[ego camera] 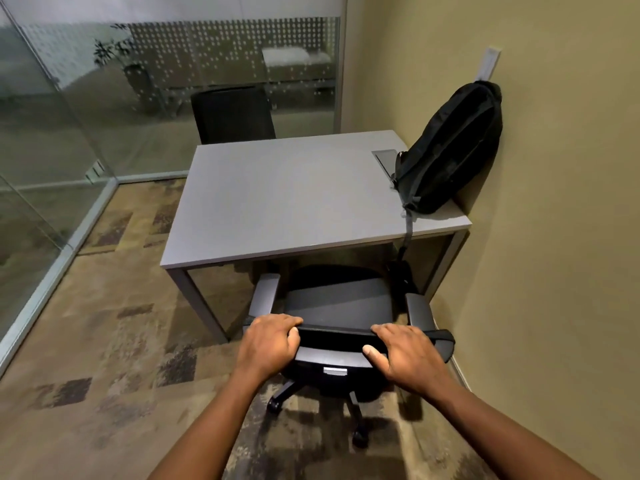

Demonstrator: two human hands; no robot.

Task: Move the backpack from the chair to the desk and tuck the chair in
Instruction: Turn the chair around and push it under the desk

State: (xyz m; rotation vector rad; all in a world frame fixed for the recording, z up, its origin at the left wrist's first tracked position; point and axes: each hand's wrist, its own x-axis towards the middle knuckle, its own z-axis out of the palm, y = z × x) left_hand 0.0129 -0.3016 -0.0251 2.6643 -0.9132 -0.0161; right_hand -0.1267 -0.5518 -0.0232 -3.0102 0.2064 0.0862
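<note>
Head view: both hands are on the chair [337, 308]. The left hand [268, 342] sits on the left end of the backrest's top edge, its fingers [282, 322] curled over the rim and holding it. The right hand [403, 355] grips the same edge further right, fingers wrapped over the top, thumb pressed against the back panel. The chair faces the grey table [277, 199], the front of its seat just under the table's near edge, armrests and backrest out in the open. And the backpack [450, 150] is up on the table, at the far right corner, standing tilted with its top leaning on the wall [554, 202]. One strap [408, 233] dangles over the table's front edge toward the chair's right armrest. A second dark chair [233, 114] stands beyond the table by the glass partition [52, 133].
</note>
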